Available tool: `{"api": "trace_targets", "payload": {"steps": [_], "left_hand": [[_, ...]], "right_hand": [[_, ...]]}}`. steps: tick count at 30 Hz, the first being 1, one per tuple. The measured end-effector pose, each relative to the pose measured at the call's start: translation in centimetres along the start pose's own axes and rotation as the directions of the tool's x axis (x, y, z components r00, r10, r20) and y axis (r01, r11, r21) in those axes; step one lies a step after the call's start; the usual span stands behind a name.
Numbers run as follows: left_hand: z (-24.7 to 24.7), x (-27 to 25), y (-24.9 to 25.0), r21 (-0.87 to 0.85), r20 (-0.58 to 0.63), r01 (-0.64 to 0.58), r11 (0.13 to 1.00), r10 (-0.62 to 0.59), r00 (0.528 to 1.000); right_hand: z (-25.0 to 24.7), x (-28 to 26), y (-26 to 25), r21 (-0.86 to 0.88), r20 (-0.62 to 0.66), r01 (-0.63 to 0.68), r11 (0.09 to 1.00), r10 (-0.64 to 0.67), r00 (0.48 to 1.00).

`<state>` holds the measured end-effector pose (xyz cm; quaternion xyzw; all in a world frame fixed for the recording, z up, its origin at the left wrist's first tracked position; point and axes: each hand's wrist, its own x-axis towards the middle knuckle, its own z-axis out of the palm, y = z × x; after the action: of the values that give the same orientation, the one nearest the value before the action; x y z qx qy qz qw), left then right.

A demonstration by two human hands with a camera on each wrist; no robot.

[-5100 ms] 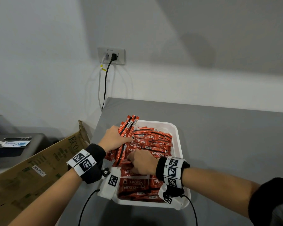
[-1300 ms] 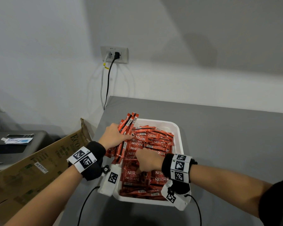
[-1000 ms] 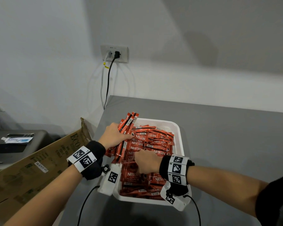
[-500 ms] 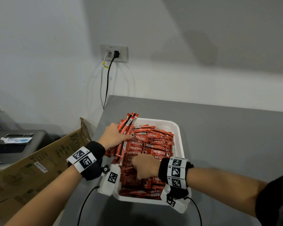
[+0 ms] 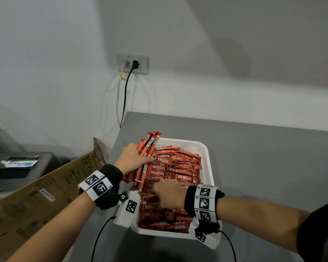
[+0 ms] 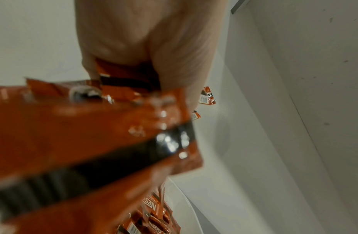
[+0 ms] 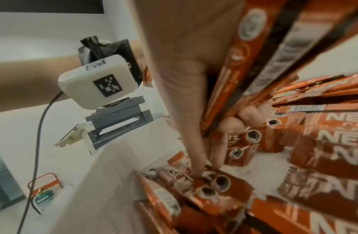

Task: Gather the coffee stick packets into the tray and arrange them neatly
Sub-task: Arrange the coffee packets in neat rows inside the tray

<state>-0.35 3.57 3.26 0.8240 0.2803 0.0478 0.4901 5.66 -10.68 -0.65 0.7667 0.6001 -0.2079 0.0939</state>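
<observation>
Left hand (image 5: 131, 157) grips a bundle (image 5: 147, 148) mid-length; right hand (image 5: 169, 193) pinches packets (image 5: 170, 167) in the tray (image 5: 206, 154). They look light and slippery, so I'd squeeze mid-length.

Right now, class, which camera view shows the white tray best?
The head view: the whole white tray shows, rim and corners, full of red coffee packets. The left wrist view catches only a curved piece of its rim; the right wrist view shows just patches of its white floor.
</observation>
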Motion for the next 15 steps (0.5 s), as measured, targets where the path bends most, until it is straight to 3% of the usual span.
{"api": "trace_targets", "payload": {"steps": [15], "left_hand": [[-0.1, -0.06, -0.04, -0.003, 0.0, 0.004, 1.0, -0.004, 1.0]], "right_hand": [[-0.54, 0.51, 0.02, 0.006, -0.018, -0.028, 1.0, 0.028, 0.999]]}}
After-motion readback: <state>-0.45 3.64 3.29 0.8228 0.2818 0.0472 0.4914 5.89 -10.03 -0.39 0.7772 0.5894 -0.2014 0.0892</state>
